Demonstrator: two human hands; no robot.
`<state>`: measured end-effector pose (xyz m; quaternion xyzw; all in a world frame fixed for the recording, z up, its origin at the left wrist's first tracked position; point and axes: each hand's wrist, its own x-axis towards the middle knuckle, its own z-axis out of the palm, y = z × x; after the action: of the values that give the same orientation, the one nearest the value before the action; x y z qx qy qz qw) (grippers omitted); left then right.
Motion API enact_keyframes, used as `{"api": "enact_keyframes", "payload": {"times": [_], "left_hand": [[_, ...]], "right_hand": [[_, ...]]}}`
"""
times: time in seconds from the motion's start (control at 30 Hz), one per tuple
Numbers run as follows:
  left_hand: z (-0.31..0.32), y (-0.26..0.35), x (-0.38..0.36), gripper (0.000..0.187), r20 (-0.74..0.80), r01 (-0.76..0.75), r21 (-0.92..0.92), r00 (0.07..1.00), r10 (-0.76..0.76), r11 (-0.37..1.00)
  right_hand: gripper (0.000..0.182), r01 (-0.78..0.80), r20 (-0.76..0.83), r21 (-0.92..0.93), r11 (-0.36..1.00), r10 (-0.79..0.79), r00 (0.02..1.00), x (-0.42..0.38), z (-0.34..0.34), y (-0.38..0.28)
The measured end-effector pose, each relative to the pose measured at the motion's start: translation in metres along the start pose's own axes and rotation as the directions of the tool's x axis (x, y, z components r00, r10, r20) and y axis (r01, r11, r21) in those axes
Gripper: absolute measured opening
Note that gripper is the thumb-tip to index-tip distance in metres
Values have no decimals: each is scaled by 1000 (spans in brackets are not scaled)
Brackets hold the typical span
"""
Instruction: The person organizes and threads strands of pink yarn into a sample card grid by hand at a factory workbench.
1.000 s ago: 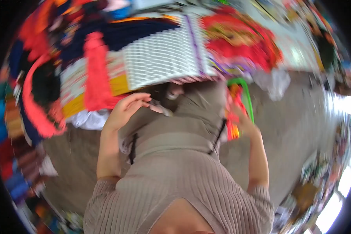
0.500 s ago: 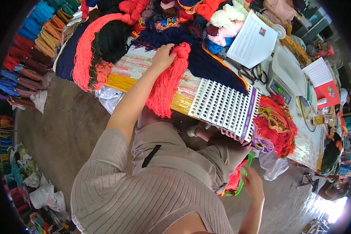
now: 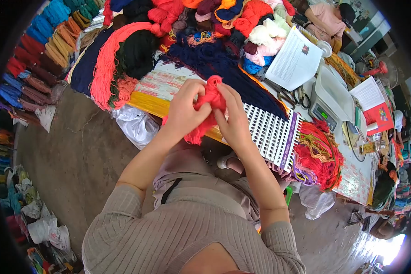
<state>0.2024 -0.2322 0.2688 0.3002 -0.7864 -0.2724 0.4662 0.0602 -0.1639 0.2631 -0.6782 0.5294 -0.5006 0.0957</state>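
Observation:
Both my hands grip one red yarn bundle [image 3: 208, 101] above the table edge. My left hand [image 3: 186, 109] closes round its left side, and loose strands hang below it. My right hand [image 3: 233, 116] pinches the bundle's right side and top. Just right of my hands a white perforated board [image 3: 271, 132] with a purple strip lies on the table, with a tangle of red and yellow yarn [image 3: 321, 153] at its far end. Dark navy yarn [image 3: 214, 61] lies behind the bundle.
Heaps of coloured yarn [image 3: 137, 50] cover the table's far side. A printed sheet [image 3: 297, 57], scissors [image 3: 293, 93] and a weighing scale [image 3: 331, 93] sit at the right. Yarn skeins [image 3: 27, 59] line the left. Plastic bags [image 3: 137, 125] lie on the floor. Another person [image 3: 326, 16] sits beyond.
My right hand came up from the green thing by my knee and joined my left hand on the red yarn bundle. The bundle was lifted off the table toward me.

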Motion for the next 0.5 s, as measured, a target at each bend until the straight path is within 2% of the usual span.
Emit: {"api": "enact_keyframes", "payload": {"times": [0.13,0.23,0.3,0.33,0.37,0.4,0.47,0.5], "left_hand": [[-8,29,-14,26,5,51,-60,999,-51,997],[-10,26,-18,34,224,135,-170,970,-96,976],[-11,12,-25,28,342,385,-347,901,-266,855],[-13,17,-26,25,357,443,-368,879,-316,818],[-15,13,-29,25,348,415,-335,889,-299,846],[-12,16,-31,25,337,387,-301,898,-282,872],[-8,40,-41,28,295,275,-281,936,-190,919],[-8,49,-47,30,302,212,-177,941,-152,961]], "right_hand": [[49,-63,11,71,996,62,998,-18,7,-3],[40,-165,-5,161,973,168,986,-33,-7,-11],[34,-225,2,274,935,233,972,-40,-15,-19],[37,-196,28,288,937,196,980,-45,-18,-19],[40,-220,116,323,920,192,974,-51,-23,-19],[42,-220,133,300,928,188,973,-54,-26,-23],[44,-116,67,198,973,104,992,-60,-28,-25],[43,-151,31,204,967,147,989,-64,-26,-25]]}}
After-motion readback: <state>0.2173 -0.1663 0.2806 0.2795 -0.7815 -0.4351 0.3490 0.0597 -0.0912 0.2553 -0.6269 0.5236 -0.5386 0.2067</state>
